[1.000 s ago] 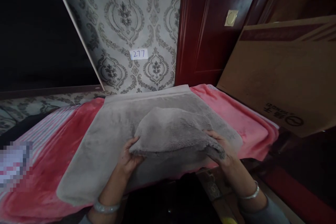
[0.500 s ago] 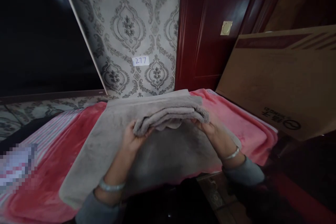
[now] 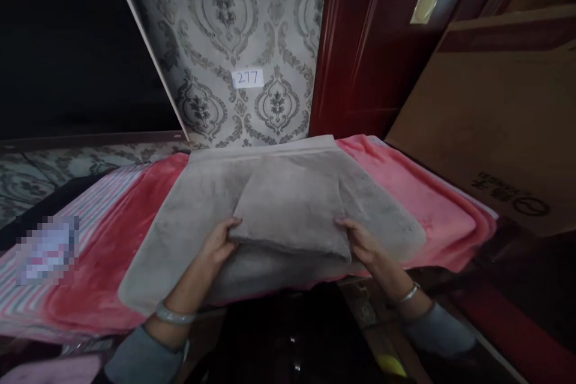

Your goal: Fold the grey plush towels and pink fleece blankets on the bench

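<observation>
The left hand (image 3: 220, 244) and right hand (image 3: 363, 244) hold opposite sides of a folded grey plush cloth (image 3: 290, 204) over a larger, flat grey plush mat (image 3: 175, 252), which lies on a red-and-pink plush blanket (image 3: 108, 252).

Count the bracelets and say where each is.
2: one bracelet is on the wrist of the left hand, the other bracelet on that of the right hand, both hands holding the folded gray cloth. Any under the sleeves would be hidden.
</observation>
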The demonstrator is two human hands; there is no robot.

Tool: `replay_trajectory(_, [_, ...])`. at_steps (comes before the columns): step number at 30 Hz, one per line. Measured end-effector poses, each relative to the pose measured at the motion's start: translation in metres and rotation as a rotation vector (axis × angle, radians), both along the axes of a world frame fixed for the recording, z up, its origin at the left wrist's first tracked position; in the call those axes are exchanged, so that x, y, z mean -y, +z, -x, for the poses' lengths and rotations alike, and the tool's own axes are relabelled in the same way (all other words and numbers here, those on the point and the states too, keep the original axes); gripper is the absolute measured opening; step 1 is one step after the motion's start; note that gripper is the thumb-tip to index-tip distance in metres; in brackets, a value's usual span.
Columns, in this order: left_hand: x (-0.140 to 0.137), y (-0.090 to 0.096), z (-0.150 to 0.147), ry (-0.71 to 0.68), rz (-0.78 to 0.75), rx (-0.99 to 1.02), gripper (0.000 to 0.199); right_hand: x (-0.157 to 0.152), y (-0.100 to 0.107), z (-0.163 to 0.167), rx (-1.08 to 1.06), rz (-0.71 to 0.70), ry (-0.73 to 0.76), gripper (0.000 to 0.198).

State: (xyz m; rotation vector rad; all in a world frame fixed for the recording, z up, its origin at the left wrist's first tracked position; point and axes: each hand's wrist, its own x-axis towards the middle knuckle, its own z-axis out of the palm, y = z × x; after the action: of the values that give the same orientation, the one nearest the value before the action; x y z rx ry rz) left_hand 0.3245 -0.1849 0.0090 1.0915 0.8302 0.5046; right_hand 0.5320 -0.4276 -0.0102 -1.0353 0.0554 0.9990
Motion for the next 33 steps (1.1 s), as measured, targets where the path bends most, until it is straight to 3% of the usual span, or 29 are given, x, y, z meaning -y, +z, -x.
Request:
replay_trajectory(2, [0.008,-0.025,0.01,0.009,0.153,0.006,0.026,0.008,-0.028,0.009,-0.018,0.0,0.016,0.029])
replay_trajectory(5, [0.012,-0.035,0.016,0.023,0.141,0.036,0.025,0.017,-0.045,0.013,0.03,-0.094,0.01,0.035])
replay_trajectory(9, [0.013,-0.032,0.016,-0.025,0.078,0.076,0.024,0.023,-0.049,0.017,0.128,-0.087,0.015,0.038])
replay_trajectory(17, [0.01,-0.037,0.021,-0.044,0.12,0.063,0.033,0.022,-0.064,0.025,0.38,-0.059,-0.01,0.054])
replay_trajectory(22, [0.008,-0.037,0.02,-0.068,0.109,0.041,0.037,0.027,-0.068,0.037,0.347,0.023,-0.12,0.05])
replay_trajectory(27, [0.01,-0.039,0.02,-0.158,0.012,0.008,0.038,0.038,-0.063,0.05,0.281,0.06,-0.051,0.054])
replay_trajectory(33, [0.011,-0.041,0.019,-0.104,0.008,0.071,0.035,0.043,-0.062,0.05,0.263,0.093,-0.041,0.06])
